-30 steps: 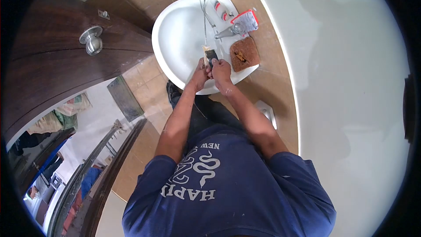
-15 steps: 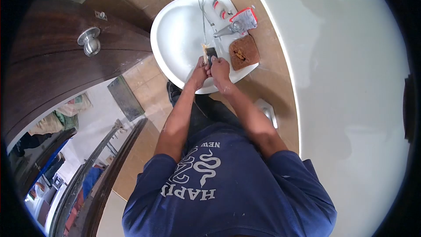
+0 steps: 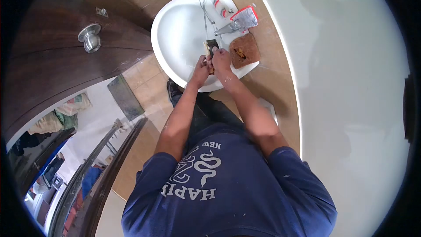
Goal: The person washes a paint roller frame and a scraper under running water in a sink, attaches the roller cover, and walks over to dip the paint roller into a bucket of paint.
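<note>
Both hands meet over the front edge of a white sink (image 3: 175,39). My left hand (image 3: 201,69) is closed on a pale, narrow piece (image 3: 206,48), whose lower part the fingers hide. My right hand (image 3: 220,59) is closed on a small dark block (image 3: 212,44), pressed beside that piece. A bit of brown shows below the fingers. Just right of my right hand, a brown square item (image 3: 245,52) with yellowish bits on top lies on the sink's ledge. The grey faucet (image 3: 228,28) is above my hands.
A red-and-white packet (image 3: 245,17) and a bottle (image 3: 219,6) stand behind the faucet. Hoses (image 3: 205,13) cross the basin. A dark door with a round knob (image 3: 92,43) is at left. The bathtub-like pale wall (image 3: 351,83) curves along the right.
The dark block and my right hand have shifted slightly up the view along the pale piece. Brown material now shows below my fingers.
</note>
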{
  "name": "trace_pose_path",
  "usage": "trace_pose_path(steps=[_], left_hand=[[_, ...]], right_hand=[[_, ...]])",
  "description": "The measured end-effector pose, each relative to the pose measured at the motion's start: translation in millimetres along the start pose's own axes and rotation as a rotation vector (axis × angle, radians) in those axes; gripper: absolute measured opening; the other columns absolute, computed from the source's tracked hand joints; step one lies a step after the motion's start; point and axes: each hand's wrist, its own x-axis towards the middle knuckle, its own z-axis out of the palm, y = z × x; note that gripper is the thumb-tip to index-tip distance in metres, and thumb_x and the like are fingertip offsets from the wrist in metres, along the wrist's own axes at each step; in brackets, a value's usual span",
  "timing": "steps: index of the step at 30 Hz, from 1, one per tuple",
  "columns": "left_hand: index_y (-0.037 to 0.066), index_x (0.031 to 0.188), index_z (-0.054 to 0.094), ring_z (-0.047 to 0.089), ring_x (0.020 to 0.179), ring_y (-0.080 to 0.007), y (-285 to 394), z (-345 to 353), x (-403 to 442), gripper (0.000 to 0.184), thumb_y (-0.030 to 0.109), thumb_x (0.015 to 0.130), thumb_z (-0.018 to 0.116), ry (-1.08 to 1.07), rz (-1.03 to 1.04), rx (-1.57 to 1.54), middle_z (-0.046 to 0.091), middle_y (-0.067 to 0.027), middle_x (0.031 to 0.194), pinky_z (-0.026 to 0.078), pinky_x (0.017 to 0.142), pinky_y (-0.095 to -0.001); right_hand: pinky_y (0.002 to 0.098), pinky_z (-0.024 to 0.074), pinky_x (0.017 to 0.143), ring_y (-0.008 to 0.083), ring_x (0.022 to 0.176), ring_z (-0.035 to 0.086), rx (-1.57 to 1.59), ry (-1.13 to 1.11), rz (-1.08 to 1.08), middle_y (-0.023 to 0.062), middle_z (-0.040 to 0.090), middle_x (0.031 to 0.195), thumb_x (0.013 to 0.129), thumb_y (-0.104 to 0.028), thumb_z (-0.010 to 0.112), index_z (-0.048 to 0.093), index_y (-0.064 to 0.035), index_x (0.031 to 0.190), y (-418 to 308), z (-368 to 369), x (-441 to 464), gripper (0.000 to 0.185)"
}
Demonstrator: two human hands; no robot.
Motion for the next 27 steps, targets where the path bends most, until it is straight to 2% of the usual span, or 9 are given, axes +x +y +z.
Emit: trace_pose_path(steps=[2, 5, 8, 14, 16, 19, 21, 24, 27], left_hand=[[0.009, 0.111, 0.046, 0.049, 0.064, -0.0075, -2, 3, -1, 0.014, 0.003, 0.099, 0.047, 0.010, 0.046, -0.011, 0.048, 0.0025, 0.076, 0.045, 0.057, -0.0278], [0.008, 0.110, 0.045, 0.048, 0.058, -0.0093, 8, -4, -8, 0.013, 0.003, 0.098, 0.049, -0.095, -0.050, -0.149, 0.048, 0.0013, 0.070, 0.045, 0.053, -0.0277], [0.007, 0.112, 0.044, 0.049, 0.055, -0.0113, 9, 3, -12, 0.016, 0.004, 0.098, 0.050, 0.003, 0.089, 0.078, 0.048, 0.0000, 0.067, 0.045, 0.051, -0.0292], [0.005, 0.113, 0.043, 0.050, 0.047, -0.0154, -24, 3, 8, 0.028, 0.024, 0.098, 0.056, 0.543, 0.456, 0.866, 0.049, -0.0023, 0.062, 0.042, 0.043, -0.0369], [0.007, 0.114, 0.043, 0.051, 0.048, -0.0162, -22, 0, 13, 0.030, 0.031, 0.100, 0.052, 0.301, 0.137, 0.370, 0.049, -0.0013, 0.062, 0.043, 0.044, -0.0369], [0.010, 0.120, 0.041, 0.053, 0.053, -0.0145, -25, -7, 19, 0.035, 0.039, 0.102, 0.045, -0.197, -0.100, -0.378, 0.049, -0.0005, 0.063, 0.044, 0.048, -0.0362], [0.011, 0.128, 0.037, 0.056, 0.061, -0.0163, -27, -4, 17, 0.038, 0.037, 0.102, 0.045, -0.256, -0.067, -0.314, 0.052, -0.0034, 0.071, 0.046, 0.053, -0.0369], [0.008, 0.145, 0.022, 0.061, 0.080, -0.0269, -10, 16, 1, 0.058, 0.021, 0.097, 0.051, 0.034, 0.197, 0.486, 0.056, -0.0139, 0.096, 0.051, 0.065, -0.0409], [0.002, 0.153, 0.003, 0.058, 0.099, -0.0405, -36, 2, 8, 0.083, 0.005, 0.088, 0.056, 0.109, 0.536, 0.917, 0.047, -0.0245, 0.124, 0.051, 0.080, -0.0460]], right_hand=[[0.0294, 0.0394, 0.039, 0.0132, 0.044, 0.051, -0.082, 0.010, 0.022, 0.0069, 0.059, 0.062, 0.102, -0.024, 0.051, 0.051, -0.0033, 0.089, 2, -4, -8, 0.024], [0.0285, 0.0394, 0.040, 0.0128, 0.044, 0.050, -0.097, -0.005, 0.082, 0.0066, 0.059, 0.062, 0.102, -0.024, 0.051, 0.051, -0.0038, 0.089, 3, -13, -29, 0.024], [0.0272, 0.0396, 0.042, 0.0124, 0.044, 0.049, -0.085, -0.028, 0.103, 0.0058, 0.058, 0.062, 0.103, -0.024, 0.050, 0.051, -0.0046, 0.089, 2, -15, -32, 0.024], [0.0273, 0.0372, 0.042, 0.0117, 0.044, 0.047, -0.038, -0.094, 0.120, 0.0032, 0.057, 0.063, 0.104, -0.025, 0.048, 0.051, -0.0068, 0.089, -2, -22, -31, 0.024], [0.0276, 0.0361, 0.042, 0.0116, 0.045, 0.046, -0.046, -0.124, 0.115, 0.0028, 0.057, 0.063, 0.104, -0.026, 0.048, 0.050, -0.0073, 0.089, 1, -24, -32, 0.025], [0.0277, 0.0352, 0.041, 0.0116, 0.045, 0.046, -0.081, -0.116, 0.126, 0.0028, 0.057, 0.062, 0.104, -0.029, 0.049, 0.050, -0.0079, 0.088, 7, -28, -28, 0.026], [0.0275, 0.0354, 0.041, 0.0117, 0.044, 0.046, -0.114, -0.091, 0.162, 0.0031, 0.057, 0.063, 0.103, -0.030, 0.050, 0.050, -0.0082, 0.088, 6, -30, -18, 0.027], [0.0277, 0.0358, 0.042, 0.0124, 0.043, 0.046, -0.098, -0.072, 0.082, 0.0041, 0.057, 0.062, 0.103, -0.029, 0.051, 0.050, -0.0077, 0.087, -5, -27, -9, 0.027], [0.0283, 0.0365, 0.042, 0.0134, 0.041, 0.047, -0.254, -0.066, -0.008, 0.0050, 0.058, 0.060, 0.102, -0.027, 0.050, 0.052, -0.0063, 0.087, -10, -23, -9, 0.026]])
